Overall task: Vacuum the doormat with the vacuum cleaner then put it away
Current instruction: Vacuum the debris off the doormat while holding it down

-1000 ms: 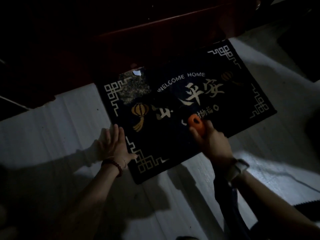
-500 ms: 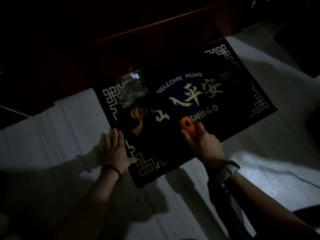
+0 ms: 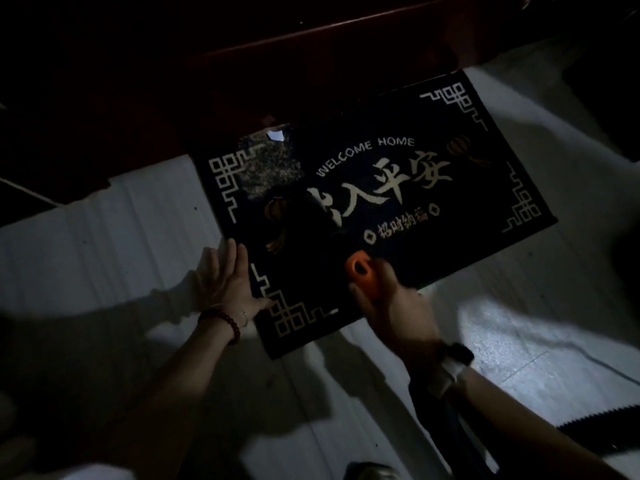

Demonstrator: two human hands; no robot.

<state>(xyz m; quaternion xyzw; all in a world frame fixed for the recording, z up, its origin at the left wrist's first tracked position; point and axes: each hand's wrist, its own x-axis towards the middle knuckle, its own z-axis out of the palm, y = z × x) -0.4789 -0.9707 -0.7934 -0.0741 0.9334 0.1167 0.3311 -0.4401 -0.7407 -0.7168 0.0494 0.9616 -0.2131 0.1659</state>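
Observation:
A dark doormat (image 3: 460, 237) with pale "WELCOME HOME" lettering and corner patterns lies on a light floor. A grey dusty patch (image 3: 273, 168) with a white scrap (image 3: 276, 135) covers its far left part. My left hand (image 3: 227, 282) lies flat with straight fingers on the mat's left edge, thumb on the near corner pattern. My right hand (image 3: 394, 306) grips the orange handle of the vacuum cleaner (image 3: 360, 271) over the mat's near edge. The vacuum's dark body is hard to make out against the mat.
A dark red door or threshold (image 3: 311, 39) runs along the mat's far edge. The pale floor (image 3: 519, 323) spreads left, right and near. A dark hose or cord (image 3: 443, 420) hangs under my right forearm, and a dark toothed object (image 3: 609, 424) sits at the right edge.
My right hand has pulled the orange-handled vacuum back toward me and to the left, uncovering the mat's lettering. My left hand stays pressed on the mat's left edge.

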